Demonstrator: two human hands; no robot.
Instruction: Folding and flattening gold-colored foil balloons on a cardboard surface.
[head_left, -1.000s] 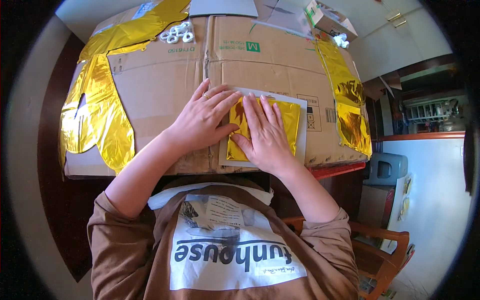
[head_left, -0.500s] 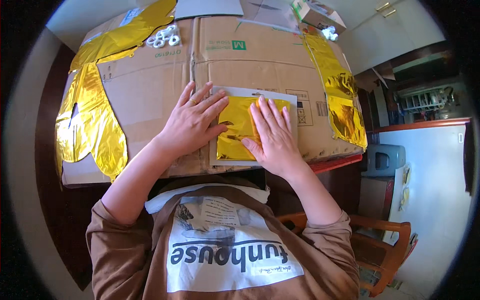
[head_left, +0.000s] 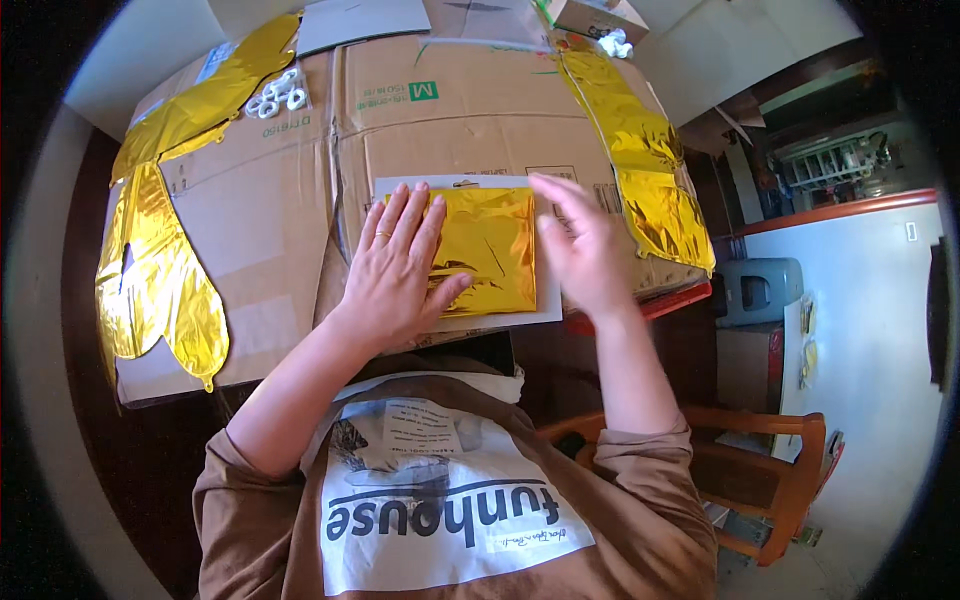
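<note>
A folded gold foil balloon point(head_left: 488, 250) lies on a pale card point(head_left: 549, 290) with a hanging slot at its far edge. My left hand point(head_left: 395, 260) rests flat over the left side of the foil and the card, fingers stretched and thumb out. Just off the foil's right edge is my right hand point(head_left: 585, 250), blurred by motion. Its thumb stands apart from the fingers and nothing shows in its grasp. Creases run across the middle of the foil.
The flattened cardboard point(head_left: 270, 190) covers the tabletop. Gold foil sheets lie at its left point(head_left: 160, 260) and right point(head_left: 640, 150). White rings point(head_left: 275, 95) sit at the far left, a box point(head_left: 600, 18) at the far right. A wooden chair point(head_left: 800, 440) stands at the right.
My right hand has come off the foil and moved right. My left hand has slid further onto the foil's left side. The whole view has shifted somewhat.
</note>
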